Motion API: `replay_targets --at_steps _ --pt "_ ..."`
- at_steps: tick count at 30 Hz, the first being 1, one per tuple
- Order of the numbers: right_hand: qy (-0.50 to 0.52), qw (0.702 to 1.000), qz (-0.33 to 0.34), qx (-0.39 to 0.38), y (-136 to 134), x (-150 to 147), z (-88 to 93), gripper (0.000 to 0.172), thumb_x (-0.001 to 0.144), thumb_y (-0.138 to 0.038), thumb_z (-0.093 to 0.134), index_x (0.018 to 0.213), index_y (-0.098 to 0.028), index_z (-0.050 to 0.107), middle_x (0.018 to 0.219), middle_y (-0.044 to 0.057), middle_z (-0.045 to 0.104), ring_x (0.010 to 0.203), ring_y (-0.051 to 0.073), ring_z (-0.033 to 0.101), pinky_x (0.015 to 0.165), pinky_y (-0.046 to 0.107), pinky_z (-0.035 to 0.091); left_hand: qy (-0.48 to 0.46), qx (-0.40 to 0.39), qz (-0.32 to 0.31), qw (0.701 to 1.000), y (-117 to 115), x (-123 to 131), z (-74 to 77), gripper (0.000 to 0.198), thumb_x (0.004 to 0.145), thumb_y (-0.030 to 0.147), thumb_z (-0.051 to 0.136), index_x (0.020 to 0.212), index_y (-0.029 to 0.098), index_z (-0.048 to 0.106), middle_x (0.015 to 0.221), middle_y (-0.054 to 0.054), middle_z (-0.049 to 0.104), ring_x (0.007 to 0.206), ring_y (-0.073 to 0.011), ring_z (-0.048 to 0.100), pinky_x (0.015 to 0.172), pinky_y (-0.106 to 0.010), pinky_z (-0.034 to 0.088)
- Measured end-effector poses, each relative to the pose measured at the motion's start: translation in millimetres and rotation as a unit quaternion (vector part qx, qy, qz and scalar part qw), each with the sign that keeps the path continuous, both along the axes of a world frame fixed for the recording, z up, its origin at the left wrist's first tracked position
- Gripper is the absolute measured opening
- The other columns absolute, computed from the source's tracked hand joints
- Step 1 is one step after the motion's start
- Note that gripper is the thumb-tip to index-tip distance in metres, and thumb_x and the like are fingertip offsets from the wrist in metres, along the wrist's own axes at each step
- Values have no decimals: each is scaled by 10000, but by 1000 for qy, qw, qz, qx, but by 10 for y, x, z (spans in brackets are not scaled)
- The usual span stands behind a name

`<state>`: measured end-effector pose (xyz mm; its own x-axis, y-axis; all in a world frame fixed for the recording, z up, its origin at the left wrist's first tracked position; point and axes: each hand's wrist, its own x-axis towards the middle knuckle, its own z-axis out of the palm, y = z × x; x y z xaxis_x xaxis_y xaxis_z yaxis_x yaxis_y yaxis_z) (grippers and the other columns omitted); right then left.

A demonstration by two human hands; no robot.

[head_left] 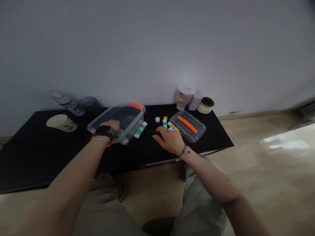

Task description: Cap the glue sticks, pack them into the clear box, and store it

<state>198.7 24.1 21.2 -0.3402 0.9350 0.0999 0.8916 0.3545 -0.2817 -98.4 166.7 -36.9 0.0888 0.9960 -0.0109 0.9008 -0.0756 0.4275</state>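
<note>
My left hand (112, 125) reaches over the near rim of a clear plastic box (133, 129), its fingers curled down inside. Something whitish shows by the fingertips, too unclear to name. A pale shape with a touch of green shows blurred at the box's near corner. Beside the right wall lies a green and white glue stick (140, 129). My right hand (172, 141) hovers low, thumb and forefinger apart, the other fingers partly hidden. Just beyond it are another green and white glue stick (164, 124), a yellow and white stick (173, 126), a yellow cap (165, 118) and a white cap (157, 119).
The clear box lid (199, 128) with an orange handle (187, 124) lies on the black table (31, 154) at right. Behind stand a plastic cup (183, 98), a pale block (195, 101) and a black-lidded pot (205, 105). Leftward are a paper cup (60, 123), a dark cup (90, 105) and a bottle (70, 104).
</note>
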Motion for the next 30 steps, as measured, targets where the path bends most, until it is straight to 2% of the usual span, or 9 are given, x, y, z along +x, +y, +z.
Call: replay_targets --at_steps 3,5,10,13,15,18,21,24,30 --pt "-8 1000 0 -11 1 1 21 489 1035 -562 291 1211 -206 577 1009 81 736 844 190 674 621 245 335 148 -112 28 982 -1 26 27 364 644 120 748 502 168 416 617 -82 592 917 -379 676 832 -565 511" --pt "-13 1000 1 -10 -1 0 28 491 1034 -564 290 1195 -206 584 980 75 738 833 191 674 619 246 334 202 -137 22 969 -19 68 68 286 694 173 732 552 149 486 636 -76 600 928 -371 682 832 -552 513" --pt "-18 1000 -4 -4 20 4 9 494 1030 -574 289 1179 -212 590 983 66 736 846 191 677 624 248 341 171 -79 16 982 -127 186 266 289 814 360 688 652 140 593 592 -51 564 933 -310 672 829 -469 516" --pt "-28 999 -44 -4 101 52 -20 484 1032 -564 285 1141 -211 597 961 74 733 854 202 680 643 248 357 207 -20 28 978 -298 327 505 206 881 304 612 863 105 661 863 -114 665 965 -314 648 840 -474 506" --pt "-33 995 -93 -3 194 123 -53 456 1036 -539 290 1144 -214 591 945 75 731 845 210 683 657 252 371 191 71 23 979 -486 463 662 299 955 319 490 1104 110 643 1110 -149 656 990 -300 629 841 -454 501" --pt "-48 986 -160 -20 372 265 -146 379 1029 -477 350 1157 -214 591 952 78 730 864 227 689 677 267 405 156 157 7 975 -850 684 781 350 989 344 411 1214 170 614 1207 -125 635 1038 -289 618 854 -401 481" --pt "-70 976 -196 -63 542 381 -294 358 1011 -452 392 1116 -205 629 1019 103 727 946 251 687 721 294 446 107 129 -40 985 -1201 853 718 303 971 332 430 1135 203 650 1151 -85 668 990 -262 643 796 -354 478" --pt "-93 969 -201 -110 650 402 -446 374 997 -460 418 1106 -193 657 1077 127 718 1013 266 678 786 323 473 35 66 -88 993 -1406 925 540 241 938 298 465 1048 218 665 1079 -56 701 919 -227 662 756 -330 478" --pt "-127 965 -180 -141 706 201 -594 460 976 -523 451 1129 -150 672 1112 177 700 1033 280 683 828 337 490 -10 -44 -117 992 -1393 866 210 198 878 250 504 1000 239 659 1022 -42 724 881 -205 669 735 -303 480"
